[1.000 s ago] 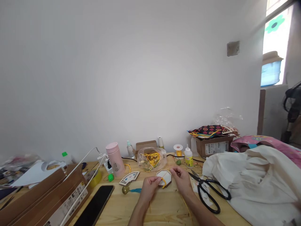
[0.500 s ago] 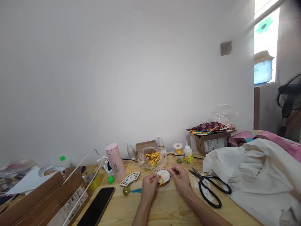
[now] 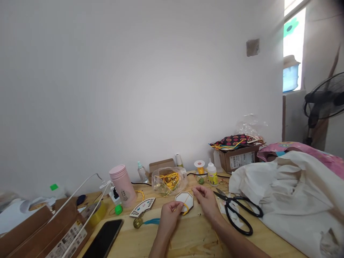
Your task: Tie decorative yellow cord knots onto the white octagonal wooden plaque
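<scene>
The left hand [image 3: 169, 216] sits at the near-left edge of a white-faced octagonal wooden plaque [image 3: 185, 200], its fingers pinched together on a thin yellow cord [image 3: 185, 208]. The right hand [image 3: 205, 200] is just beyond the plaque's far-right edge, with its fingertips also pinched together, apparently on the same cord, though the cord is too fine to be sure. The plaque lies flat on the pale wooden table [image 3: 188, 240] between the hands, with the cord looped across its near side.

Left of the hands lie a fan-shaped wooden cutout [image 3: 142, 208], a brass bell [image 3: 138, 223] and a teal tassel [image 3: 152, 221]. Beyond the plaque sits a clear plastic bag of yellow cord [image 3: 169, 181]. To the right are black-handled scissors [image 3: 236, 211], with a white glue bottle [image 3: 212, 174] and a spool of yellow cord [image 3: 199, 167] farther away. A black smartphone [image 3: 103, 238] lies near left, a pink flask [image 3: 122, 186] stands far left, and a crumpled white cloth [image 3: 285, 193] covers the right side.
</scene>
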`<control>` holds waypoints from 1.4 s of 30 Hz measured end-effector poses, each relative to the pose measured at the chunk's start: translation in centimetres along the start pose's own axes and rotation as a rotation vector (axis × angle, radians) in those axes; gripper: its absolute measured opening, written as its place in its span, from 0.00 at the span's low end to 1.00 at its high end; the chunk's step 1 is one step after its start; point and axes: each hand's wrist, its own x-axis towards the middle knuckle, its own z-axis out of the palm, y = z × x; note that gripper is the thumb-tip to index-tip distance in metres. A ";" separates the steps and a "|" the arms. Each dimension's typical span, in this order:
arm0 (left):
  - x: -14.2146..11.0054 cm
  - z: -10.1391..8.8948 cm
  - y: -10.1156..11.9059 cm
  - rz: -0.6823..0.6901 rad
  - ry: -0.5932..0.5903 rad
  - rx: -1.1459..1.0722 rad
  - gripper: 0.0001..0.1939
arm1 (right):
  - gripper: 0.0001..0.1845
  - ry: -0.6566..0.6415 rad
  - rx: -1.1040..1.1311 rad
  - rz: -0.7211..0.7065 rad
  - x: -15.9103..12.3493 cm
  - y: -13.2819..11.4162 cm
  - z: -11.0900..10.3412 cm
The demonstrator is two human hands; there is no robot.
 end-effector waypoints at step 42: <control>0.1 0.4 -0.2 0.017 0.006 -0.015 0.12 | 0.12 -0.169 0.006 0.206 -0.9 -0.5 0.7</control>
